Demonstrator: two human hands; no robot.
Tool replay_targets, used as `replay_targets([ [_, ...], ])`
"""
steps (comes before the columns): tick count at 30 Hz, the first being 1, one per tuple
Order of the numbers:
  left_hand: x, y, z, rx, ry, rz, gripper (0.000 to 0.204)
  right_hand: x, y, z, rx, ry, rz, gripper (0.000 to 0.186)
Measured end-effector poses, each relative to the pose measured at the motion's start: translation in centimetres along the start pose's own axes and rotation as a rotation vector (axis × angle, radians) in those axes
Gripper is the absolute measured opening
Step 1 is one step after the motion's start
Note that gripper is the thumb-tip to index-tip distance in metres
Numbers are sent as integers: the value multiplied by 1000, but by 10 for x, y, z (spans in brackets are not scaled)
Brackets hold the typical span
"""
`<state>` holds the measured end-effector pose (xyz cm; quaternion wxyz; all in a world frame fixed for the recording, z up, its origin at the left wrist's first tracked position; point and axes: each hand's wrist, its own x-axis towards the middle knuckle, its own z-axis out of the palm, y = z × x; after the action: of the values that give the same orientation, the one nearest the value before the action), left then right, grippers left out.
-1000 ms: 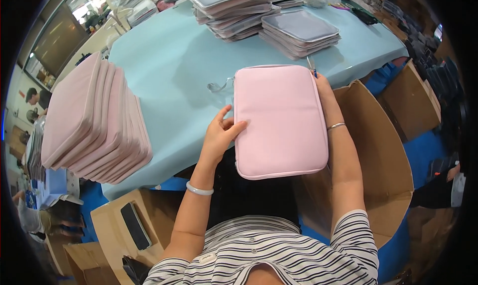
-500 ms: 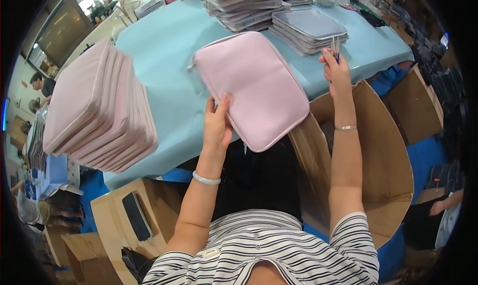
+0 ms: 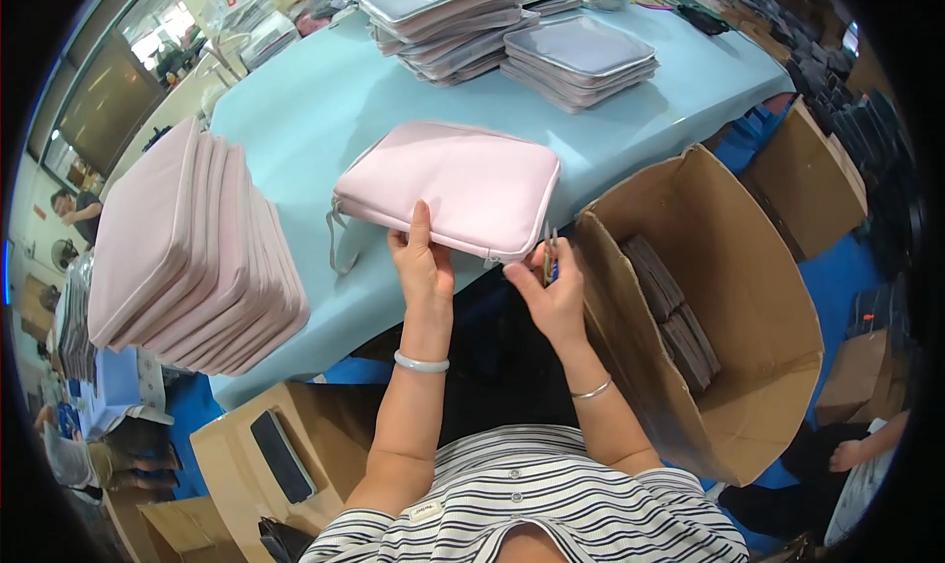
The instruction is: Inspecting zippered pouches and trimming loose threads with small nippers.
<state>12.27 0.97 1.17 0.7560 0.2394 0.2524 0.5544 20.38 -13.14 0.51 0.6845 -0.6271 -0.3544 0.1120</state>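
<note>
A pink zippered pouch (image 3: 453,181) is tilted over the near edge of the table, its zipper side turned toward me. My left hand (image 3: 423,266) grips its near edge, thumb on top and fingers underneath. From the pouch's left corner hangs a pink wrist strap (image 3: 338,243). Beside the right corner, close to a zipper pull (image 3: 490,262), my right hand (image 3: 554,292) is closed around small thread snips (image 3: 549,253), blades pointing up. A tall stack of similar pink pouches (image 3: 187,258) stands on the table at the left.
The blue-covered table (image 3: 285,120) carries stacks of clear-fronted pouches (image 3: 581,46) at the back. A big open carton (image 3: 763,337) with dark items inside stands at my right. At lower left, a phone (image 3: 283,455) lies on another cardboard box (image 3: 231,455).
The pouch has tipped so its near zipper edge faces me. My right hand, holding the snips, has come from the far right down to the pouch's right corner.
</note>
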Motion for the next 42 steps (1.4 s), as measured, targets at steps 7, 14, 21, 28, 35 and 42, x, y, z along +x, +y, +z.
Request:
replay_targets([
  [7, -10, -9, 0, 88, -16, 93, 48, -4, -6, 13, 85, 81, 84, 41],
  [14, -20, -16, 4, 201, -62, 188, 49, -13, 4, 14, 204, 183, 109, 43],
  [21, -23, -22, 2, 290, -74, 215, 51, -18, -2, 4, -14, 143, 42, 21],
  [28, -39, -16, 3, 208, -146, 45, 52, -13, -1, -12, -167, 113, -225, 13],
  [35, -37, -11, -17, 331, -140, -41, 41, -12, -7, -28, -276, 115, -282, 9],
  [42, -39, 11, -29, 387, -331, -214, 47, 28, 12, -59, -398, 319, -326, 13],
])
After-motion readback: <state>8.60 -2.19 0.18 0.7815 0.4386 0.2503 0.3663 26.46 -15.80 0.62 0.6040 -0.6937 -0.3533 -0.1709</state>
